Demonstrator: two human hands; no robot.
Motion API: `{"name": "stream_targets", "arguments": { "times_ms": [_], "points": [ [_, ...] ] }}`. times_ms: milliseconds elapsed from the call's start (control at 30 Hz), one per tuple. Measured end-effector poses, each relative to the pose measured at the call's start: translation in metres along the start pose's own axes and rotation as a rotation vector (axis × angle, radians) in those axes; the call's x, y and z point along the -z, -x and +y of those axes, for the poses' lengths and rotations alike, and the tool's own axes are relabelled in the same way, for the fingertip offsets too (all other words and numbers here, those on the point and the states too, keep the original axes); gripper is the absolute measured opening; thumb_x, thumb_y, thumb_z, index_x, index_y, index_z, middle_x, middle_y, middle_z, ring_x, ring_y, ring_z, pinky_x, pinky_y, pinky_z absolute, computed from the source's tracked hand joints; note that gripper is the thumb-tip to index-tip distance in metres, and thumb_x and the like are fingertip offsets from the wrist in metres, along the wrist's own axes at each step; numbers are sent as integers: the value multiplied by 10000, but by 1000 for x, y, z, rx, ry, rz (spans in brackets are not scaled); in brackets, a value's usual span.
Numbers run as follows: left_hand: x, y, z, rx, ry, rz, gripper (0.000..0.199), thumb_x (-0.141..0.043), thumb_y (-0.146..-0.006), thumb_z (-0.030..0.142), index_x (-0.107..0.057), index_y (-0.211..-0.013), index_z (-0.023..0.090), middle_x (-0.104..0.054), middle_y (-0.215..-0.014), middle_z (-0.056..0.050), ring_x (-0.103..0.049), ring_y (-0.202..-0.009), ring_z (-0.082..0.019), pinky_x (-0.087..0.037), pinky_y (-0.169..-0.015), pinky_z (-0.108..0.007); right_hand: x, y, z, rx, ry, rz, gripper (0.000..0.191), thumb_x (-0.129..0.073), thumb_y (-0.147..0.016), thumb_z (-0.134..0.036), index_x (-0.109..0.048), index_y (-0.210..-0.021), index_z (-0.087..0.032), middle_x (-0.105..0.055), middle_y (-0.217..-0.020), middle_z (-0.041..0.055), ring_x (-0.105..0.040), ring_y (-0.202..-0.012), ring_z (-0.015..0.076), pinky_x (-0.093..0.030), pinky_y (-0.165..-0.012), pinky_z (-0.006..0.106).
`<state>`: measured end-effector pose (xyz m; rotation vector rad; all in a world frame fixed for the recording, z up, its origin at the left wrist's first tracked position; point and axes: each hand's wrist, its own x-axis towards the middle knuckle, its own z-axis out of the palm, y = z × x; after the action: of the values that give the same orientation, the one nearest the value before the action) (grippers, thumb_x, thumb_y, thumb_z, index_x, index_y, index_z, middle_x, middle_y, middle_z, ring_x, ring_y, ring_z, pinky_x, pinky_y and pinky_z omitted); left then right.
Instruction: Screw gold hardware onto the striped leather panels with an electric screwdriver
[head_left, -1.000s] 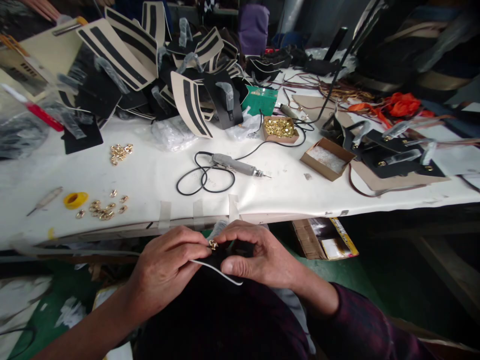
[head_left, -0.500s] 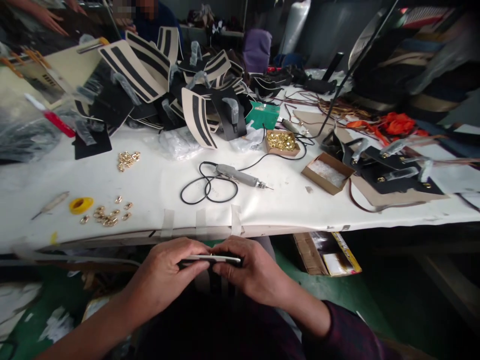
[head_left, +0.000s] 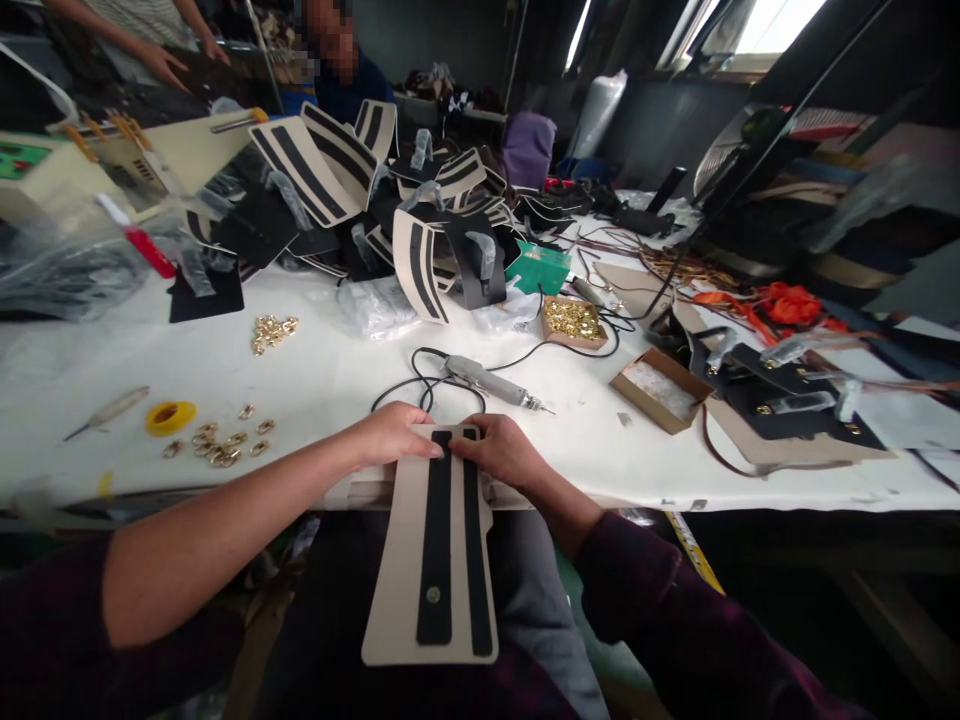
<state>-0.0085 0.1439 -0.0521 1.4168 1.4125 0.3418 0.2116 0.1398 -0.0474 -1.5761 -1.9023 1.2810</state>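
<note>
A beige panel with black stripes [head_left: 405, 560] hangs from the table's front edge over my lap, its broad face toward me and a small round metal piece near its lower end. My left hand [head_left: 397, 435] pinches its top edge at the left, thumb on the face. Gripping the top right corner is my right hand [head_left: 499, 450], thumb close to the other one. Just behind my hands lies a grey electric screwdriver [head_left: 491, 380] with a coiled black cable. Gold clasps [head_left: 223, 440] lie to the left, beside a yellow tape roll [head_left: 170, 417].
Similar striped panels [head_left: 300, 170] are heaped at the back left. A box of gold parts [head_left: 574, 320] and a cardboard box with clear plastic [head_left: 661, 390] stand right of centre. Black pieces with wrapped fittings [head_left: 802, 400] lie at the right. Two people are behind the table.
The panel was edge-on and low in front of the table; now its striped face shows and my hands are higher, at the table edge. The camera view has tilted up.
</note>
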Motion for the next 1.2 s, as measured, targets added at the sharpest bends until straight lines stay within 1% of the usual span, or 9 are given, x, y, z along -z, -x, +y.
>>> {"name": "stream_targets", "arguments": {
  "times_ms": [100, 200, 367, 433, 533, 633, 800, 1100, 1200],
  "points": [
    [1, -10, -2, -31, -76, 38, 357, -842, -627, 428, -795, -884, 185, -779, -785, -18, -742, -786, -272, -521, -667, -306, -1, -6, 3, -6, 79, 20, 196, -727, -799, -367, -750, -844, -177, -656, -695, -3, -593, -665, 151, -397, -586, 244],
    [-2, -9, -3, -108, -150, 107, 336, -849, -647, 393, -803, -919, 201, -786, -846, -20, -745, -845, -274, -538, -725, -318, -5, -5, 1, -16, 160, 57, 182, -710, -814, -371, -739, -828, -192, -670, -714, 6, -603, -690, 166, -380, -594, 255],
    [-20, 13, -14, -285, -249, 364, 428, -817, -761, 270, -751, -1183, 243, -711, -1309, -79, -661, -1206, -296, -527, -1035, -419, -13, -2, 1, -19, 251, 122, 152, -694, -824, -344, -751, -875, -213, -717, -775, 21, -628, -731, 182, -396, -639, 269],
    [-30, 22, -22, -441, -344, 466, 304, -796, -816, 232, -771, -1117, 256, -703, -1322, -83, -619, -1254, -301, -512, -1069, -466, -16, -2, 3, -19, 261, 136, 157, -693, -829, -346, -754, -894, -216, -729, -786, 23, -641, -738, 185, -407, -655, 274],
    [-42, 29, -34, -613, -448, 539, 119, -780, -875, 222, -800, -987, 257, -758, -1224, -70, -646, -1177, -287, -525, -1027, -492, -18, -1, 5, -24, 257, 141, 176, -689, -846, -359, -759, -926, -218, -745, -809, 29, -664, -759, 193, -431, -679, 279],
    [-48, 29, -39, -595, -422, 576, 128, -801, -872, 220, -807, -990, 269, -778, -1200, -54, -662, -1153, -272, -522, -1017, -483, -17, 1, 4, -30, 242, 140, 210, -692, -851, -356, -765, -994, -220, -766, -864, 38, -689, -804, 206, -468, -726, 291],
    [-49, 24, -43, -555, -405, 561, 162, -835, -837, 204, -813, -975, 286, -786, -1199, -35, -651, -1176, -280, -490, -1033, -500, -18, 4, 2, -24, 233, 146, 418, -713, -850, -357, -711, -1250, -238, -785, -995, 50, -708, -864, 230, -509, -805, 334],
    [-50, 23, -40, -521, -422, 557, 89, -756, -930, 307, -828, -982, 314, -790, -1192, -28, -633, -1187, -282, -473, -996, -501, -26, 7, 8, 2, 255, 174, 411, -699, -877, -337, -686, -1276, -239, -781, -1093, 64, -721, -918, 254, -536, -875, 386],
    [-51, 22, -39, -500, -414, 575, 59, -805, -885, 305, -827, -940, 308, -797, -1163, -20, -640, -1166, -281, -473, -989, -497, -16, 5, 12, 124, 254, 215, 382, -717, -867, -311, -698, -1239, -228, -746, -1172, 78, -707, -988, 247, -544, -904, 373]
  ]
}}
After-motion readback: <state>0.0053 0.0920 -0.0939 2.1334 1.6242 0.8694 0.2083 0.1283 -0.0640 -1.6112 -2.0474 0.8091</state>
